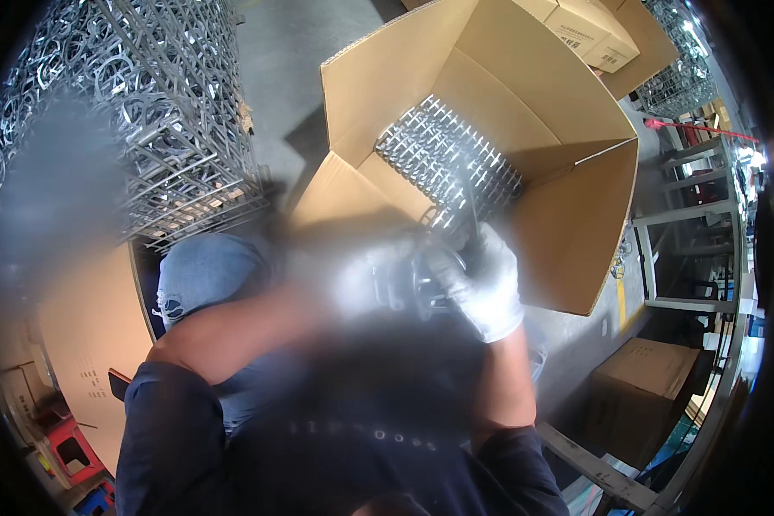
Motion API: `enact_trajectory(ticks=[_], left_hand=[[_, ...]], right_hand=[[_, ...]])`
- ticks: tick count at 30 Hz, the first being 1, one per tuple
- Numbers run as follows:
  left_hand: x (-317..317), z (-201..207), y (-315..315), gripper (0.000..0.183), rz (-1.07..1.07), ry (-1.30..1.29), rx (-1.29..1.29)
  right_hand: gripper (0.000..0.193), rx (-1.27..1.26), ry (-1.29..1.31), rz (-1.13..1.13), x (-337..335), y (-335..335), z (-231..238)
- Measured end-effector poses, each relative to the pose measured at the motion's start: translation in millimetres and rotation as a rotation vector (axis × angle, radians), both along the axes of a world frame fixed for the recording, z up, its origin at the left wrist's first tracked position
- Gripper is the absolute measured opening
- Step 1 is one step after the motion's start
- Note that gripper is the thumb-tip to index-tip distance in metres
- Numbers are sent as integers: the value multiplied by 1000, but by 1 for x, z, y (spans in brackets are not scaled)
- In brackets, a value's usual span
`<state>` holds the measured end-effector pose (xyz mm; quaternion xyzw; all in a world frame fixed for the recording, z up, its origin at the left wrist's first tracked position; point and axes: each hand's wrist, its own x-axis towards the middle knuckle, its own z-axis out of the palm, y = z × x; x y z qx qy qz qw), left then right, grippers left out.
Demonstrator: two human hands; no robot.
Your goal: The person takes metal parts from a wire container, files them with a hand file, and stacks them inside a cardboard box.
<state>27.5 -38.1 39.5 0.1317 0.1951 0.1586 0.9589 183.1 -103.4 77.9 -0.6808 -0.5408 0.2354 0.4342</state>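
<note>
My right hand (492, 291), in a white glove, is closed on a few shiny curved metal pieces (420, 277) in front of my chest. From the left, my left hand (348, 279), also gloved in white, reaches across and holds the same pieces at their other side. A hazy patch blurs its fingers. Just beyond both hands stands a large open cardboard box (568, 232) with its flaps raised. Inside it, similar silvery metal pieces (447, 155) lie packed in close rows.
A wire cage (189, 185) heaped with metal pieces stands at the left. Cartons (589, 34) are stacked behind the open box. At the right are a metal frame rack (692, 211) and a closed carton (649, 370). A grey smear covers part of the left side.
</note>
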Motion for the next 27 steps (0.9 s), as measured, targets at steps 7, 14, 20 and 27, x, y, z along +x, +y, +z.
enact_trajectory(ticks=[7,14,20,27], left_hand=[[-3,-23,1,41,98,146,44],[4,3,-4,47,209,207,334],[-3,-13,6,41,269,280,409],[-6,-2,9,40,216,294,503]], right_hand=[[18,-200,118,-71,-10,0,10],[13,-129,124,-101,-9,2,7],[11,30,54,-52,-15,3,0],[14,111,-65,-115,-16,3,0]])
